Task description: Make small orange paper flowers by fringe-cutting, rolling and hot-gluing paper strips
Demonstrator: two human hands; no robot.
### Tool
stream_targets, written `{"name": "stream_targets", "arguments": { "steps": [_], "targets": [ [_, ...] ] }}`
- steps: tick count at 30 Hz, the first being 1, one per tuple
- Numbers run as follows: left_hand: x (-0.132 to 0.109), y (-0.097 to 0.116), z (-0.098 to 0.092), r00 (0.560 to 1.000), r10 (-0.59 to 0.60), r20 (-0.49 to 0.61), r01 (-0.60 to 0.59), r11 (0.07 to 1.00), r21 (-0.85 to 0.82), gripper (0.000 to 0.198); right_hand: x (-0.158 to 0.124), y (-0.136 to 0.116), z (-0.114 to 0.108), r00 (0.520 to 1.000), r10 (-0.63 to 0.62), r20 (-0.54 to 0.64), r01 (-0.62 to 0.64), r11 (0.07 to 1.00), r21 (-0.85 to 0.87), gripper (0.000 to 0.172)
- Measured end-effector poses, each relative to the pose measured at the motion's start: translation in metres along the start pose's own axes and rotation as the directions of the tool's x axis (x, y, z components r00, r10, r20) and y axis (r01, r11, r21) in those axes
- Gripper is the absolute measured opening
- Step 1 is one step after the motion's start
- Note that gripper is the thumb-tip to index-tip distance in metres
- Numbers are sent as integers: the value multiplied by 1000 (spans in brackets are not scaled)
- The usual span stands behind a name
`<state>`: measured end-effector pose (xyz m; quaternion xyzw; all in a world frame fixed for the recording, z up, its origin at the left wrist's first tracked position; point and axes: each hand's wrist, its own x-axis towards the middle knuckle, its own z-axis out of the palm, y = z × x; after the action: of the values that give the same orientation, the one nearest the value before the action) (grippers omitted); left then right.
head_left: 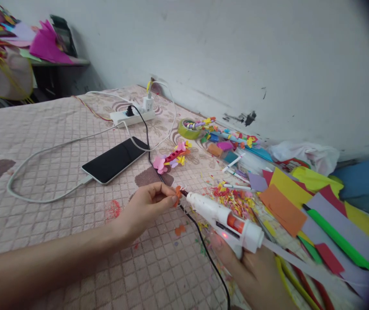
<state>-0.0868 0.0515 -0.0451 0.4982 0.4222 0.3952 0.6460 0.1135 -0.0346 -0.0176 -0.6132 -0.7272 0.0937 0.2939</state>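
A pale wall [203,64] (smudged black low down) stands behind a patterned cloth [158,267].

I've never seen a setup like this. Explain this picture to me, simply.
There is no machine here: the picture comes from a camera worn on a person's head, looking forward and down at their own bare hands.

The left hand pinches a small orange flower piece. The right hand grips a white glue gun, with a small red light showing. Its tip points at the flower piece; whether they touch is hard to tell.

On the patterned cloth lie a phone with a cable plugged in, a white power strip and a flower-covered stick. Toward the right are a roll of tape, paper scraps and colored sheets.
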Motion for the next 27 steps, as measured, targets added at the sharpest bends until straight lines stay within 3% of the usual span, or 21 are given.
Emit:
{"name": "stream_targets", "arguments": {
  "steps": [5, 11, 16, 27],
  "targets": [
    [0, 1, 0, 1000, 9, 1, -9, 1000, 5, 14, 0, -4, 1, 999, 47, 12, -47, 999, -5, 27],
    [-1, 2, 1, 1000, 19, -8, -19, 1000, 8, 13, 4, -3, -3, 998, -51, 38, 52, 998, -24, 23],
    [0, 2, 0, 1000, 13, 1, -13, 1000, 8, 13, 5, -6, -5, 998, -16, 64, 18, 999, -31, 14],
    [0, -1, -1, 999, 35, 4, -35, 999, 13, 14, 11, -11, -7, 996, -81, 35, 81, 997, -14, 11]
  ]
}}
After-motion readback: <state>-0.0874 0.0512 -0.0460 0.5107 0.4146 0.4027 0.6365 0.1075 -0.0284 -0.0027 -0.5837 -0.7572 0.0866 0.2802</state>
